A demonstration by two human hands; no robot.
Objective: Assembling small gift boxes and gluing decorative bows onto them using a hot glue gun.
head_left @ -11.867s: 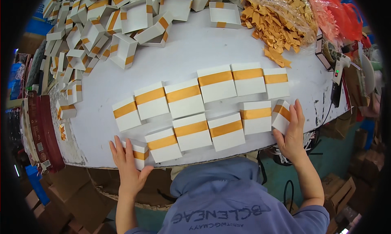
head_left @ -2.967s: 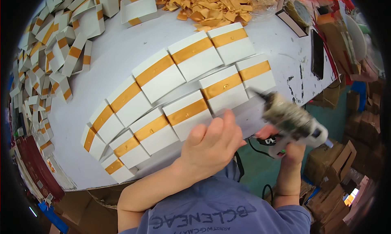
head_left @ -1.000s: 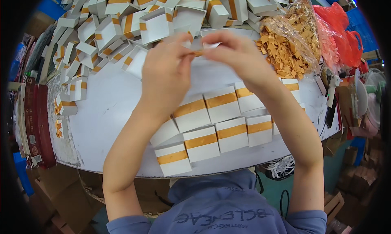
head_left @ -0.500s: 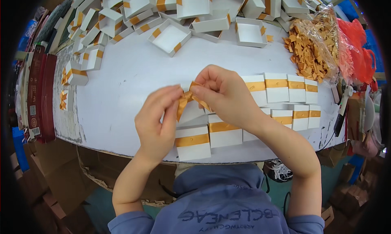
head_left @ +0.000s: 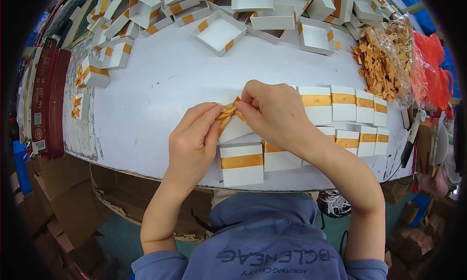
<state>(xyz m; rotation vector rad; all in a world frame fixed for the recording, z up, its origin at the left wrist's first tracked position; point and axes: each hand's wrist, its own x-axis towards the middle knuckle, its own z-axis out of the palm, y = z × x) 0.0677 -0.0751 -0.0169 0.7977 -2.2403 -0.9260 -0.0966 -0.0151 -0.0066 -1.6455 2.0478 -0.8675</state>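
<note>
Between my hands is an orange-gold satin ribbon bow [head_left: 227, 116], over a white box [head_left: 237, 131] that my fingers partly cover. My left hand [head_left: 193, 139] pinches the bow's left side between thumb and fingertips. Its right side is pinched by my right hand [head_left: 277, 113], with the fingers curled in. Just below stands a white lid-like box [head_left: 242, 175] with a gold ribbon band around it. To the right, under and past my right forearm, are two rows of banded white boxes [head_left: 315, 115]; the forearm hides some of them.
Many open white box parts [head_left: 221, 34] with gold bands are heaped along the far side. A clear bag of gold bows [head_left: 382, 61] lies far right beside a red plastic bag [head_left: 429, 70]. Two bow-trimmed boxes [head_left: 95, 74] sit at left, near dark red upright boxes [head_left: 58, 104].
Both hands stay on the bow, and its loose, spread ribbon parts are now gathered closer between the fingertips. The whole view has shifted slightly, so the table things appear further right.
</note>
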